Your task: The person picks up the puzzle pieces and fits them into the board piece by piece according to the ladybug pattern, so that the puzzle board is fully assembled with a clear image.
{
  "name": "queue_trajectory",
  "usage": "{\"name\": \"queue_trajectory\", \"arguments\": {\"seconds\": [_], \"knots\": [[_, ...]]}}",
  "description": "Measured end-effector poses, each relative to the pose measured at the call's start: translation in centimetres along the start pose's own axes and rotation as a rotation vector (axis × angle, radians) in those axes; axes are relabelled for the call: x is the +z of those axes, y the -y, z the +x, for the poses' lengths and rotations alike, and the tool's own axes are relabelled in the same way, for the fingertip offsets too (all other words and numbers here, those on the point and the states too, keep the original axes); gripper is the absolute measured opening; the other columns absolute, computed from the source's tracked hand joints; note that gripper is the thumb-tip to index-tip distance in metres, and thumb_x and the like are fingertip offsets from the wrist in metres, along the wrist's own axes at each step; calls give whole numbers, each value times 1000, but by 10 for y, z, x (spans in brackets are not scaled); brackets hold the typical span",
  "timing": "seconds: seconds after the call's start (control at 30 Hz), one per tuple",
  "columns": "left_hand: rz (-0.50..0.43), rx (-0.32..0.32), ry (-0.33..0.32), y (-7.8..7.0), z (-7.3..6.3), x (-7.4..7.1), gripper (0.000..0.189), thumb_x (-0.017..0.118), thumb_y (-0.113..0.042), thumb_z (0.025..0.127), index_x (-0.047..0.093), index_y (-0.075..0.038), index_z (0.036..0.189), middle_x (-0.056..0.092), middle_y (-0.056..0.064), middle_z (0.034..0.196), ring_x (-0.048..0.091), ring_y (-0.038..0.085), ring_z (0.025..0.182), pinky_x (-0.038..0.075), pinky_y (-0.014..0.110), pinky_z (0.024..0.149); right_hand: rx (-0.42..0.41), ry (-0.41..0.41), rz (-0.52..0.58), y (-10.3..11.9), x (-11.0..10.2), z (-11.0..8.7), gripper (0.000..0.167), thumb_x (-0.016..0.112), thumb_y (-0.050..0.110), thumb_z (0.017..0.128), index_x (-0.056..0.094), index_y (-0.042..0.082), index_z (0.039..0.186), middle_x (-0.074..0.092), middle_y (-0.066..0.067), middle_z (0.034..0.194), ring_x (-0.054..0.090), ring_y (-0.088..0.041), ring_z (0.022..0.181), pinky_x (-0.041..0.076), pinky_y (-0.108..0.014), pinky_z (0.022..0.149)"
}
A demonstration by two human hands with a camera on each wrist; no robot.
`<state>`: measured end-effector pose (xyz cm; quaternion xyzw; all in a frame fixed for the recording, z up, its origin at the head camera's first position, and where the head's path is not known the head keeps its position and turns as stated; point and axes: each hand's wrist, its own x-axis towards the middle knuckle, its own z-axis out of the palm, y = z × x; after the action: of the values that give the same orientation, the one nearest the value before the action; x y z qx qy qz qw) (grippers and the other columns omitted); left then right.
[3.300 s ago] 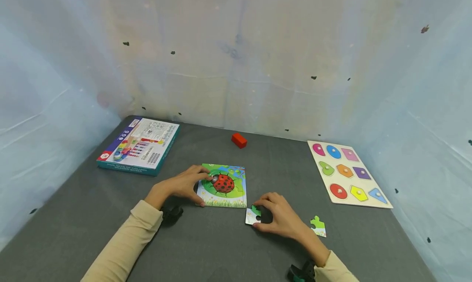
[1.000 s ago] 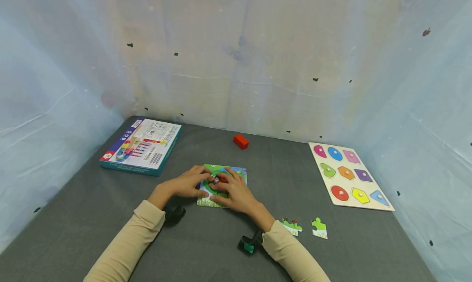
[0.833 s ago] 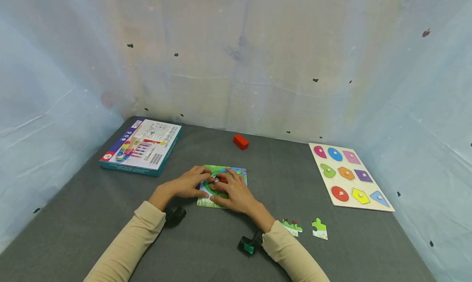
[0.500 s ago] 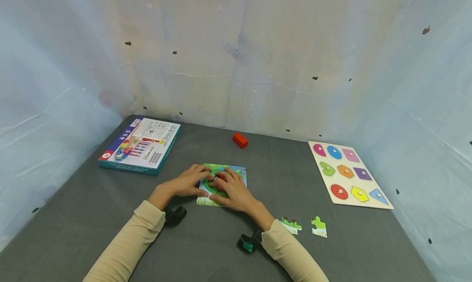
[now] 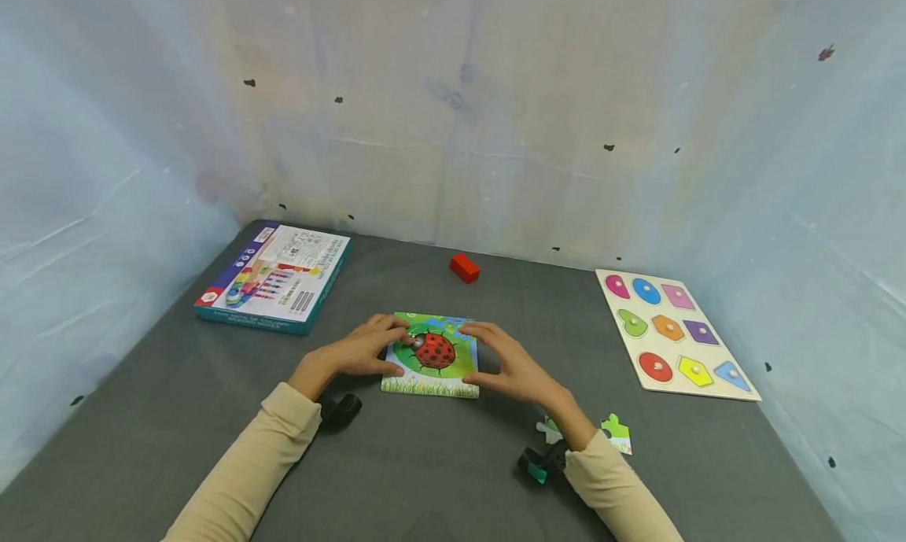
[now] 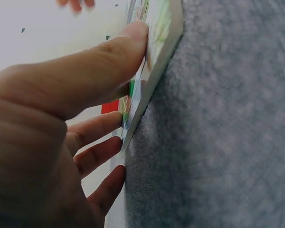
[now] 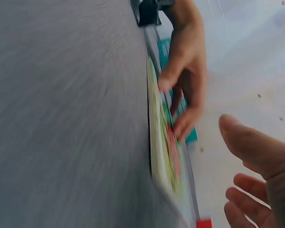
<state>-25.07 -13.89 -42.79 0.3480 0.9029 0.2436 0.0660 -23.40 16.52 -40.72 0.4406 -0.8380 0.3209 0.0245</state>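
Note:
A square ladybug puzzle (image 5: 433, 355) lies flat on the grey table (image 5: 439, 463). My left hand (image 5: 388, 353) rests on its left side, thumb at the near-left corner and fingers laid on the picture by the ladybug's head. In the left wrist view the thumb (image 6: 90, 71) presses on the puzzle's edge (image 6: 156, 52). My right hand (image 5: 488, 355) hovers open just off the puzzle's right edge, fingers spread, holding nothing. A loose green puzzle piece (image 5: 616, 435) lies near my right forearm, and a second piece (image 5: 547, 429) is partly hidden by the wrist.
A teal game box (image 5: 276, 278) lies at the back left. A small red block (image 5: 464, 267) sits behind the puzzle. A white shape peg board (image 5: 675, 333) lies at the right. Pale sheeting walls close in the table on three sides.
My right hand has lifted off the ladybug picture and moved right, beside the puzzle's right edge, uncovering the ladybug. The left hand has stayed on the puzzle's left side.

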Motion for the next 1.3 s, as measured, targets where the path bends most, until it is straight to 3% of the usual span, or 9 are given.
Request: {"name": "queue_trajectory", "arguments": {"seconds": [0.17, 0.3, 0.43, 0.57, 0.7, 0.97, 1.1, 1.3], "knots": [[-1, -5, 0, 1, 0, 0, 47, 68, -39, 83, 57, -14, 122, 37, 11, 140, 29, 34, 129, 29, 56, 100, 94, -1, 6, -6, -25, -52, 72, 77, 27, 77, 44, 12, 138, 44, -1, 135, 46, -23, 122, 41, -42, 97], [5, -7, 7, 0, 0, -1, 48, 68, -40, 83, 57, -14, 122, 37, 11, 140, 29, 34, 129, 29, 55, 100, 134, -22, 5, -9, -36, -90, 71, 80, 23, 74, 48, 8, 135, 48, -3, 130, 50, -27, 115, 45, -40, 92], [11, -7, 2, -2, 0, -4, 47, 69, -39, 83, 57, -14, 122, 38, 12, 139, 30, 33, 128, 30, 54, 100, 139, -46, -13, -11, -40, -116, 69, 82, 23, 70, 52, 4, 130, 51, -7, 124, 53, -26, 107, 48, -38, 86], [14, -5, -4, -2, 0, -5, 46, 69, -37, 83, 57, -13, 121, 39, 12, 138, 31, 33, 128, 30, 54, 100, 153, -23, -20, -12, -39, -130, 63, 81, 26, 71, 57, 5, 125, 52, -6, 116, 53, -20, 95, 48, -32, 77], [18, -13, 3, -2, -1, -3, 47, 69, -38, 83, 57, -14, 122, 39, 12, 138, 31, 33, 128, 30, 54, 100, 132, 7, -28, -15, -36, -137, 50, 77, 26, 76, 62, 8, 120, 53, -3, 107, 49, -13, 84, 44, -28, 69], [19, -25, 9, -1, 0, -2, 47, 68, -40, 83, 58, -14, 121, 39, 11, 138, 30, 33, 128, 30, 55, 100, 140, -7, 9, -20, -32, -136, 36, 74, 24, 81, 65, 14, 114, 57, 3, 102, 53, -9, 84, 46, -25, 70], [16, -12, 8, -1, 0, -2, 46, 68, -40, 84, 58, -15, 121, 39, 12, 138, 30, 34, 128, 30, 56, 100, 114, -8, 26, -17, -29, -121, 36, 75, 21, 80, 66, 12, 113, 58, 2, 100, 53, -11, 81, 46, -26, 68], [12, 5, 5, -2, 0, -2, 46, 68, -39, 83, 57, -14, 121, 39, 13, 138, 30, 35, 128, 30, 56, 99, 26, -48, 10, -14, -13, -80, 37, 76, 18, 79, 66, 4, 112, 58, -5, 100, 54, -16, 80, 47, -28, 67]]}}
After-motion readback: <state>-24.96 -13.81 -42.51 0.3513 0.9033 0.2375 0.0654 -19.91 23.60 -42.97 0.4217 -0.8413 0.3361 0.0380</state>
